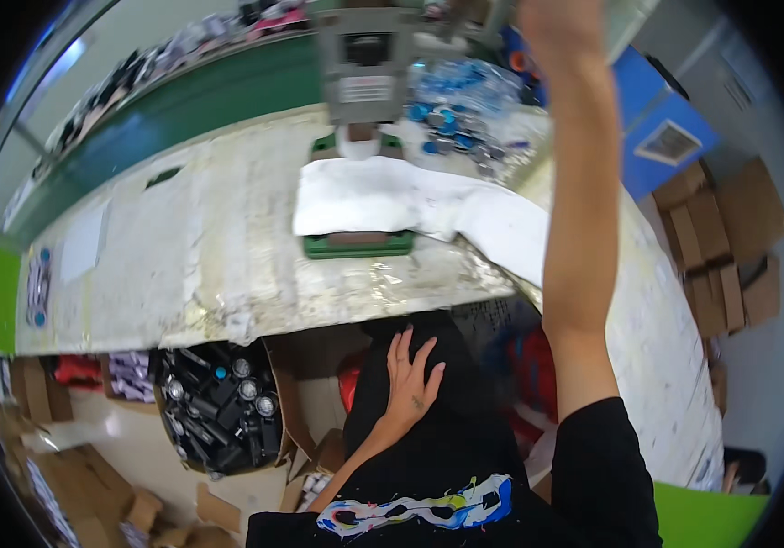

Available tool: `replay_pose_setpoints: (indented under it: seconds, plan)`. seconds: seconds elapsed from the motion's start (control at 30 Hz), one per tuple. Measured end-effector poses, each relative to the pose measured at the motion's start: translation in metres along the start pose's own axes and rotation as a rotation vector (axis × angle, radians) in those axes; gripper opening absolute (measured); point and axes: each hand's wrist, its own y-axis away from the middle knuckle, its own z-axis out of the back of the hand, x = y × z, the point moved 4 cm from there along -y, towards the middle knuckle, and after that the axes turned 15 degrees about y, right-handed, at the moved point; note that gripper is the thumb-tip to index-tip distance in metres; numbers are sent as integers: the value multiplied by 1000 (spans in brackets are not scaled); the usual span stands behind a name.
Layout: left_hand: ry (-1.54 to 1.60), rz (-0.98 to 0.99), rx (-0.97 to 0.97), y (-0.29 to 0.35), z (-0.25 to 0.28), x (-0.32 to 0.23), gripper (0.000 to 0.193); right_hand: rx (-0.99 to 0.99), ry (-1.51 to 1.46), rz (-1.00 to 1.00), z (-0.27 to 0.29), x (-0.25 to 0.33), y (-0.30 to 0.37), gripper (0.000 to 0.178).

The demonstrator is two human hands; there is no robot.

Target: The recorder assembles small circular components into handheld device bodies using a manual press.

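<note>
Head view: a reach seems to be the step in hand. The right hand [556, 20], at 1 o'clock, is blurred and cut by the top edge, so I cannot tell its grip. Nearest it, also toward 1 o'clock on the table [227, 233], lie clear bluish plastic bags [469, 87] and loose round blue and silver parts [454, 128]. The left hand [407, 388], at 6 o'clock, rests on the dark-clothed lap, fingers loosely spread, holding nothing. At 12 o'clock a grey machine [367, 64] stands over a white cloth [355, 196] draped across its green base [355, 245]. The next move probably calls for fine fingertip picking. The machine's pale label [366, 89] is too blurred to read.
</note>
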Motion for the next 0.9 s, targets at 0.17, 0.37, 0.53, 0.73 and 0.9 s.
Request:
replay_pose_setpoints:
  seconds: [0.17,0.37,0.53,0.73,0.9]
  plan:
    - [-314,-34,209,-2,-30,14,50,247,758,-24,41,-65,91,45]
    - [-286,-37,206,-1,-26,14,49,549,1091,-378,165,-111,211,60]
    - [-301,-10,218,-4,-23,18,49,747,1217,-460,198,-61,296,62]
    - [-307,-4,277,-9,-35,19,51,746,1232,-379,220,-78,299,58]
    - [-323,-1,272,-8,-35,19,51,817,1177,-283,229,-111,278,59]
